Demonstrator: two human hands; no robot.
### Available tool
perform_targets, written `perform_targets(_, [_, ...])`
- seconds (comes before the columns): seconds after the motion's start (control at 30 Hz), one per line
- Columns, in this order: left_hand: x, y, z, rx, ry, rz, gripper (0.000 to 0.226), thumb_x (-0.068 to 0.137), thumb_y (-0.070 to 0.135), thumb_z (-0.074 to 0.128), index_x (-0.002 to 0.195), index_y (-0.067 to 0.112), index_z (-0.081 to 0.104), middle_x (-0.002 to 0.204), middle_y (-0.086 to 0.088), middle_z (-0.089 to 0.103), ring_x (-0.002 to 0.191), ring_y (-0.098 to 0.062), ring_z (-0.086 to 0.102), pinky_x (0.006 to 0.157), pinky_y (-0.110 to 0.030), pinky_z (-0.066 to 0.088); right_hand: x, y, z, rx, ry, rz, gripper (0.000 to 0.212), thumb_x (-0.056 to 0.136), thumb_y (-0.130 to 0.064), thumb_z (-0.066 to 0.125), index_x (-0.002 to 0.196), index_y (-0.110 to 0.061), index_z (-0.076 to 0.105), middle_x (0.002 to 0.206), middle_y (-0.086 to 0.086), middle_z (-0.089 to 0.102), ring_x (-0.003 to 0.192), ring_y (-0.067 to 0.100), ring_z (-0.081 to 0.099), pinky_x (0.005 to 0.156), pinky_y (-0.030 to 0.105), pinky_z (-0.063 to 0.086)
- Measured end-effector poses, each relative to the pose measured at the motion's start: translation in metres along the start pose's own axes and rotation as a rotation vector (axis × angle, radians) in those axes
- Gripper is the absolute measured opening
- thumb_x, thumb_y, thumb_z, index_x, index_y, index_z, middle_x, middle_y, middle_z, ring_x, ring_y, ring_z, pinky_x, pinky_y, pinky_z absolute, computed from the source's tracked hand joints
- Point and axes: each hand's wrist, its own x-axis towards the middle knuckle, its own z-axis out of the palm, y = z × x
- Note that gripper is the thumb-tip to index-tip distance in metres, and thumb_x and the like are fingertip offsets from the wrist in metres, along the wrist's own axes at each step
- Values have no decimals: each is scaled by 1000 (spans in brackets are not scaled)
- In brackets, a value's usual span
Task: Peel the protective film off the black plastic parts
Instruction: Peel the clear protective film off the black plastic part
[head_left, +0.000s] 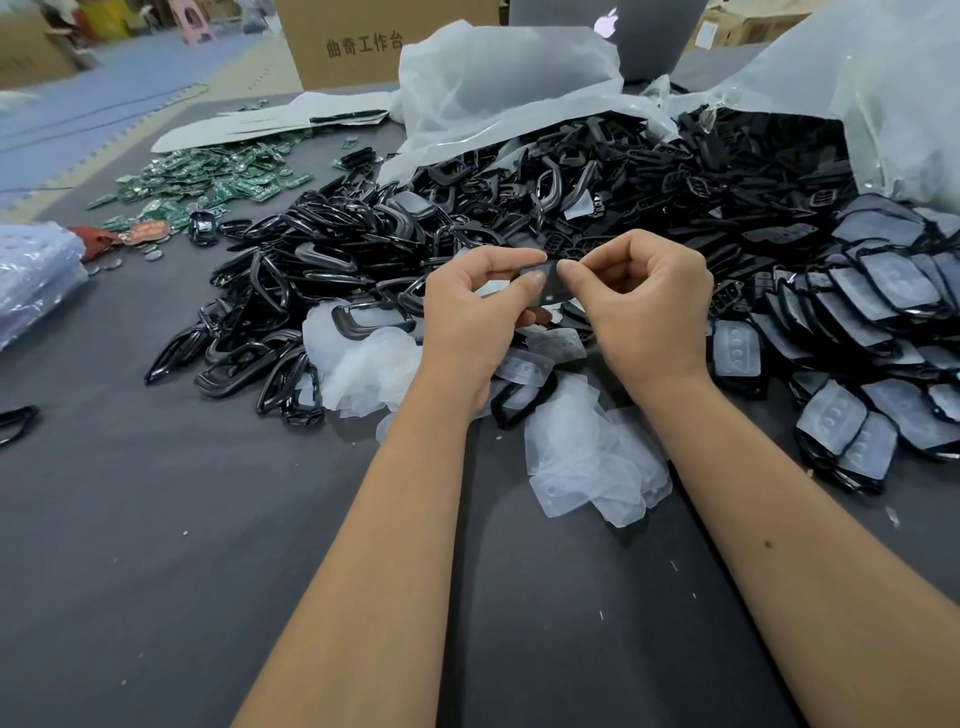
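Black part (549, 283) pinched by both hands, grey table (156, 519) near edge bare

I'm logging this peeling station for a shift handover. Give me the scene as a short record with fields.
held part: black plastic part, raised above the table between both hands
left hand: left hand grips the part's left side
right hand: right hand pinches the part's top edge
peeled film: loose clear film pieces lying on the grey table
still filmed: film-covered parts stacked at the right
other stock: black frames; green circuit boards far left
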Motion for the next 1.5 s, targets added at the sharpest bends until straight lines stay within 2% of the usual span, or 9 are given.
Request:
perform_targets(0.27, [1,-2,-2,-16,-9,11,17,89,2,74,91,18,79,90,-6,75,64,-13,69,62,-20,54,2,5,2,35,-13,105,22,81,-29,88,78,-16,70,68,-3,72,60,10,68,62,32,58])
perform_targets(0.4, [2,-2,-2,-67,24,-19,17,90,-1,71,93,14,77,88,-8,75,61,-17,70,58,-18,52,5,4,1,417,-55,363,19,94,-22,77,90,-8,64,66,5,70,49,12,58,42,25,44])
perform_targets(0.5, [0,0,-2,-109,33,-35,17,91,-4,69,93,12,76,86,-6,75,61,-17,69,58,-18,52,8,3,0,580,-107,479,24,105,-25,62,89,-7,64,64,4,66,48,11,53,38,22,38])
perform_targets(0.63, [-2,3,-2,-112,8,-28,18,91,-3,69,93,13,76,89,-6,75,68,-17,70,63,-20,54,4,2,2,447,-250,385,26,101,-26,68,89,-3,69,64,0,63,53,13,57,40,25,42])
perform_targets(0.8, [-3,4,-3,-86,-44,-4,21,91,-3,67,93,16,75,97,-14,75,77,-21,71,63,-22,54,3,4,2,406,-236,328,21,96,-12,74,94,8,68,65,9,62,52,15,56,42,26,43])
perform_targets(0.97, [-3,1,-2,-57,-39,9,14,88,2,70,93,15,75,97,-15,74,76,-18,69,61,-20,53,4,4,3,423,-237,341,12,95,-7,72,84,-3,69,69,10,62,52,15,55,42,26,42])
perform_targets(1.13, [-1,-2,0,-7,0,29,14,86,-1,73,89,13,74,91,-9,74,62,-13,65,57,-21,52,3,5,4,420,-217,353,10,92,-8,73,82,-6,72,73,13,65,56,18,58,42,25,43])
perform_targets(1.3, [1,-2,0,-30,31,-25,13,87,0,75,92,12,77,86,-11,74,62,-17,65,57,-20,52,4,7,5,421,-216,372,12,95,-8,70,84,-9,75,73,10,69,56,18,60,42,25,45])
perform_targets(1.5, [0,-1,1,-20,18,-30,14,91,-5,72,98,7,75,82,-6,75,61,-19,69,58,-20,53,3,9,7,293,-187,317,15,98,-11,68,85,-9,73,57,2,63,48,18,59,43,28,49])
